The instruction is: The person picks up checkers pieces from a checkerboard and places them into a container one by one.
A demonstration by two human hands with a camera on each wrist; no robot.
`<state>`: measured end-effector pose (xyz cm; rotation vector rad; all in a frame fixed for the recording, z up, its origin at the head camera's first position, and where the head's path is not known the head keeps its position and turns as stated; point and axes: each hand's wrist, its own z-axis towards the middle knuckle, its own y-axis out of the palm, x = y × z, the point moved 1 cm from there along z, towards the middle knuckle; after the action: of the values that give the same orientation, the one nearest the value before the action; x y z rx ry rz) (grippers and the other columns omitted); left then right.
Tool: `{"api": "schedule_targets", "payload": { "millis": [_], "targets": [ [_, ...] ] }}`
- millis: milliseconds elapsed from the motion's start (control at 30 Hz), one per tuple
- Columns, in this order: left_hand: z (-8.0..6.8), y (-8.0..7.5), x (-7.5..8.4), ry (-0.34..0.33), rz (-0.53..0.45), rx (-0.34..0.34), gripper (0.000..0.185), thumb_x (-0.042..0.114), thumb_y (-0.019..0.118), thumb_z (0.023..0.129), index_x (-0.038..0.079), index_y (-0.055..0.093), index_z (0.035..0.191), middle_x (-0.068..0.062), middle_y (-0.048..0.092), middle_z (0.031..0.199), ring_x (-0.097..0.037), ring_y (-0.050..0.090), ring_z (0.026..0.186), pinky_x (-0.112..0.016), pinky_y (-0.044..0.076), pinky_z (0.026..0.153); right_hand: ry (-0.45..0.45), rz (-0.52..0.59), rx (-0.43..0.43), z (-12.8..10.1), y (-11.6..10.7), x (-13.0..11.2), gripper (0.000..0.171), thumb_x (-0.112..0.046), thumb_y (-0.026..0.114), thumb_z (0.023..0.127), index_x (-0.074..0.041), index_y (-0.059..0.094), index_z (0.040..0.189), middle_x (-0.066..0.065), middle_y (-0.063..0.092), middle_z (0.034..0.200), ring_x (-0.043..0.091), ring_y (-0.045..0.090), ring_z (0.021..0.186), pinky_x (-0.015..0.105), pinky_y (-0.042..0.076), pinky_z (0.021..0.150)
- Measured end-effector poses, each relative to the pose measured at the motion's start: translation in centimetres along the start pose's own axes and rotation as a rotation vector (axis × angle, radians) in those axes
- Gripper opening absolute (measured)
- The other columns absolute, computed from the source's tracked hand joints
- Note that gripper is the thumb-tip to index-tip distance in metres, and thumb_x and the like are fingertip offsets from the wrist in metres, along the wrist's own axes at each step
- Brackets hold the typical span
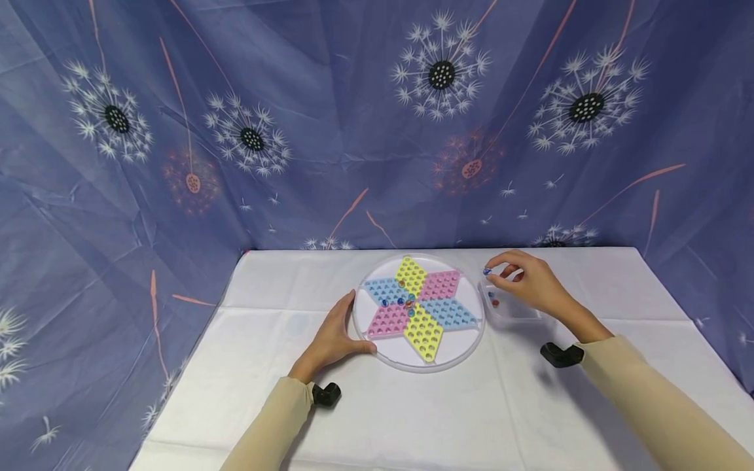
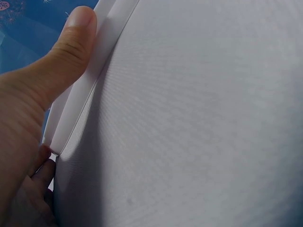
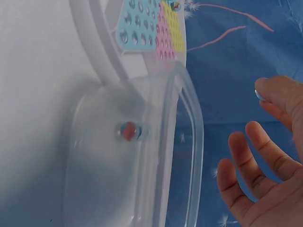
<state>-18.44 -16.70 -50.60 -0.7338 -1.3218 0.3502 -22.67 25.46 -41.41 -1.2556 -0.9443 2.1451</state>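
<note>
A round board [image 1: 419, 311] of glossy white plastic with matt pastel plastic panels, glassy glossy marbles [image 1: 404, 301], a clear smooth plastic tub [image 1: 511, 310] and a finely woven matt white tablecloth [image 1: 448, 405] are recorded.

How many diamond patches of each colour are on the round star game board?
Yellow diamond patches: 2
Pink diamond patches: 2
Blue diamond patches: 2
Total: 6 on the round white star board

White table [image 1: 412, 418] bears board [image 1: 377, 350] and tub [image 1: 518, 317].
</note>
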Motion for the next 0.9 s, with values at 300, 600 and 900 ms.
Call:
{"api": "schedule_targets", "payload": {
  "millis": [300,600,900],
  "targets": [
    [0.0,-0.2,0.1,-0.019,-0.010,-0.012,0.137,0.045,0.100,0.061,0.006,0.019,0.164,-0.013,0.024,0.168,-0.031,0.021,0.155,-0.046,0.019,0.126,0.031,-0.014,0.036,-1.0,-0.7,1.4,0.015,-0.022,0.077,0.094,-0.019,0.076,0.109,0.002,0.069,0.115,0.018,0.067,0.083,0.022,0.056,0.068],
    [0.0,-0.1,0.1,-0.011,-0.007,-0.001,0.137,0.044,0.100,0.060,0.004,0.020,0.164,-0.015,0.025,0.168,-0.034,0.022,0.155,-0.048,0.020,0.126,0.042,-0.014,0.048,-1.5,-0.8,2.5,0.016,-0.020,0.077,0.094,-0.017,0.076,0.110,0.007,0.068,0.117,0.020,0.068,0.084,0.027,0.055,0.063],
    [0.0,0.1,-0.2,-0.029,0.001,-0.015,0.139,0.047,0.099,0.060,0.007,0.017,0.165,-0.012,0.023,0.169,-0.029,0.020,0.155,-0.044,0.020,0.126,0.086,-0.015,0.011,-1.6,-0.5,2.8,0.016,-0.021,0.076,0.095,-0.015,0.075,0.110,0.012,0.067,0.120,0.028,0.069,0.088,0.034,0.055,0.065]
  ]
}}
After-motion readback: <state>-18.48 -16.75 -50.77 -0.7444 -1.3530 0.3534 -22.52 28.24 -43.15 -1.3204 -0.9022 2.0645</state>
